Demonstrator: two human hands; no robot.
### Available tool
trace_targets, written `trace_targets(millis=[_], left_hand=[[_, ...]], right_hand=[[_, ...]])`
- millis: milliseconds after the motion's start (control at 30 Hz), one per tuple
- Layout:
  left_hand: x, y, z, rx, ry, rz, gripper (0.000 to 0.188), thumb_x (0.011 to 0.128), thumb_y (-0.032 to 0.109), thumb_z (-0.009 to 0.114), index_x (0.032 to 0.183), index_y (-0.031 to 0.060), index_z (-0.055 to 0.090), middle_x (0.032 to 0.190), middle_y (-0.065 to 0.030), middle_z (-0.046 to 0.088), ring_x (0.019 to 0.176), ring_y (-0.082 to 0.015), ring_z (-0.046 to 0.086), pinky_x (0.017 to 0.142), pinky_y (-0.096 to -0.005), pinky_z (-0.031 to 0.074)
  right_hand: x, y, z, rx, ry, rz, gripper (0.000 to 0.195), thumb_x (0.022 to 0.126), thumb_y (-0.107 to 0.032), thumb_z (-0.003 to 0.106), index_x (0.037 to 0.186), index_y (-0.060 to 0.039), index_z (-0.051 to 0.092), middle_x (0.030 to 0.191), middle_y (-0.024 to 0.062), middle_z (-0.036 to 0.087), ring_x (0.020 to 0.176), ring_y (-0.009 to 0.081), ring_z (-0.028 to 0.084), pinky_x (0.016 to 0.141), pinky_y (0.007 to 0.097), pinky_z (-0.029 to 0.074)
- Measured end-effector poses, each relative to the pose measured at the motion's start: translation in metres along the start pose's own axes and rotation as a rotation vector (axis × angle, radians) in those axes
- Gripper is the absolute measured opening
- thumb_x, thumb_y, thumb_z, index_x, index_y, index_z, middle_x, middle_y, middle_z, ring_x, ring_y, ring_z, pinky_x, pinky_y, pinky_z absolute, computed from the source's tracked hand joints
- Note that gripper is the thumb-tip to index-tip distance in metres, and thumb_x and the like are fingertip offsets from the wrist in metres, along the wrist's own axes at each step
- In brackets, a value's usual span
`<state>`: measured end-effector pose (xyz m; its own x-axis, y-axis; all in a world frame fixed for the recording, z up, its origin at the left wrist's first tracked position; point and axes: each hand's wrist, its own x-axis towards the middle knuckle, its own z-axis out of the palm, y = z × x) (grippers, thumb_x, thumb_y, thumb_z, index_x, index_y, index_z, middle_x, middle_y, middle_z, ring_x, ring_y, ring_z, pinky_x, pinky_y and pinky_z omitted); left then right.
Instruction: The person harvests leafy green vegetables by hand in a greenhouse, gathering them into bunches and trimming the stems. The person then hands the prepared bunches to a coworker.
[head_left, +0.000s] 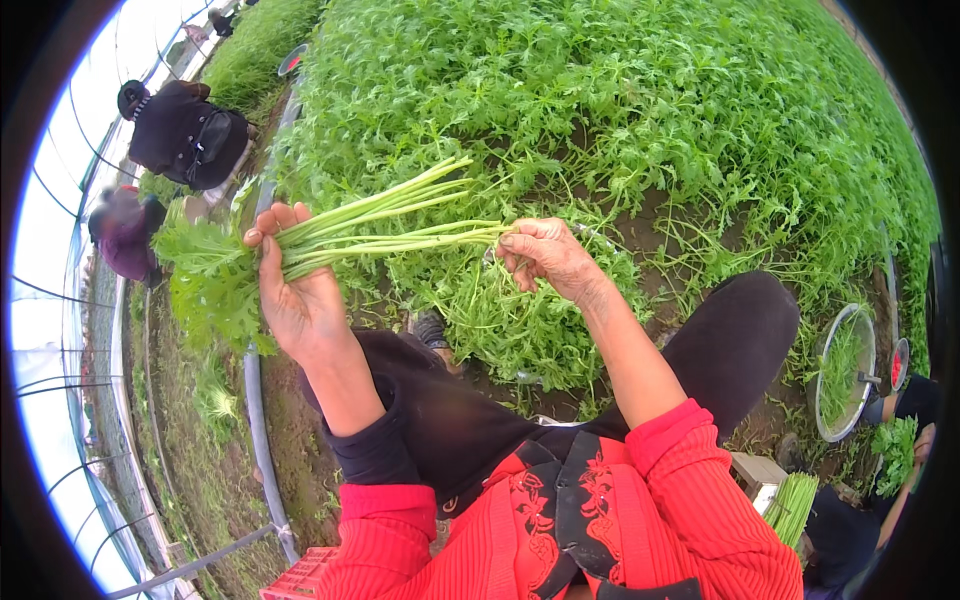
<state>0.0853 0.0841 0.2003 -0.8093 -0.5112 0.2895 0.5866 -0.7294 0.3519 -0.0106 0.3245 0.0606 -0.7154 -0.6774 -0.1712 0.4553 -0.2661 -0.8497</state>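
A bunch of long-stemmed leafy greens (375, 210) rests across the palm of my left hand (304, 300), the thumb and fingers curled around it. Its frilly leaves (214, 277) stick out to the left, and the pale cut stems point right. My right hand (551, 255) pinches the ends of a few lower stems between thumb and fingertips. The upper stems fan out free of that hand. Below both hands, a heap of loose greens (517, 322) lies on the soil between my legs.
Dense growing greens (600, 82) fill the bed ahead. A grey pipe (259, 435) runs along its left side. Cut greens (221, 401) lie beyond it. A red crate (300, 574) stands at lower left, a round tub (844, 375) at right. Co-workers (187, 135) crouch nearby on both sides.
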Motion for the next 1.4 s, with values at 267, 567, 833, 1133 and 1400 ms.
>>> trace_targets(millis=[267, 567, 833, 1133, 1400], left_hand=[[-0.011, -0.007, 0.012, 0.229, 0.012, 0.131, 0.012, 0.091, -0.005, 0.049, 0.098, 0.0051, 0.05, 0.108, -0.0095, 0.054, 0.116, -0.0233, 0.052, 0.112, -0.0443, 0.034], [-0.037, -0.04, 0.024, 1.465, -1.155, 0.41, 0.018, 0.083, 0.023, 0.066, 0.084, 0.0062, 0.059, 0.097, -0.0126, 0.067, 0.095, -0.0326, 0.064, 0.089, -0.0475, 0.047], [-0.102, -0.074, 0.03, 1.466, -1.523, 0.248, 0.029, 0.067, 0.013, 0.063, 0.095, 0.006, 0.059, 0.109, -0.0096, 0.058, 0.107, -0.0286, 0.057, 0.097, -0.0472, 0.044], [-0.122, -0.085, 0.015, 1.652, -2.115, 0.468, 0.032, 0.072, 0.022, 0.056, 0.102, 0.0101, 0.057, 0.113, -0.0088, 0.055, 0.114, -0.0261, 0.05, 0.106, -0.042, 0.036], [-0.087, -0.005, 0.019, 1.84, -1.571, -0.122, 0.071, 0.078, 0.018, 0.065, 0.142, 0.0119, 0.035, 0.144, -0.0078, 0.04, 0.134, -0.0268, 0.035, 0.112, -0.0457, 0.021]], right_hand=[[-0.014, 0.033, -0.01, -1.575, 0.114, 0.252, 0.046, 0.085, -0.018, 0.059, 0.129, -0.0106, 0.048, 0.096, 0.0199, 0.065, 0.086, 0.032, 0.064, 0.077, 0.0423, 0.051], [-0.03, 0.012, 0.053, -0.415, -0.19, -0.37, 0.035, 0.089, -0.033, 0.055, 0.107, -0.0052, 0.064, 0.101, 0.0089, 0.065, 0.08, 0.0162, 0.066, 0.062, 0.0301, 0.052], [-0.049, 0.012, 0.015, 0.569, -0.507, 0.134, 0.052, 0.097, -0.039, 0.037, 0.126, 0.0024, 0.052, 0.112, 0.0206, 0.062, 0.106, 0.0296, 0.061, 0.095, 0.0394, 0.046], [-0.05, -0.018, 0.039, 0.338, -0.358, 0.022, 0.038, 0.087, -0.02, 0.064, 0.116, 0.0023, 0.053, 0.074, 0.0082, 0.062, 0.069, 0.021, 0.063, 0.066, 0.033, 0.055], [-0.056, -0.058, 0.027, 0.062, -0.207, -0.091, 0.017, 0.09, -0.017, 0.06, 0.097, -0.0016, 0.06, 0.071, 0.0043, 0.058, 0.066, 0.0162, 0.06, 0.062, 0.0294, 0.052]])
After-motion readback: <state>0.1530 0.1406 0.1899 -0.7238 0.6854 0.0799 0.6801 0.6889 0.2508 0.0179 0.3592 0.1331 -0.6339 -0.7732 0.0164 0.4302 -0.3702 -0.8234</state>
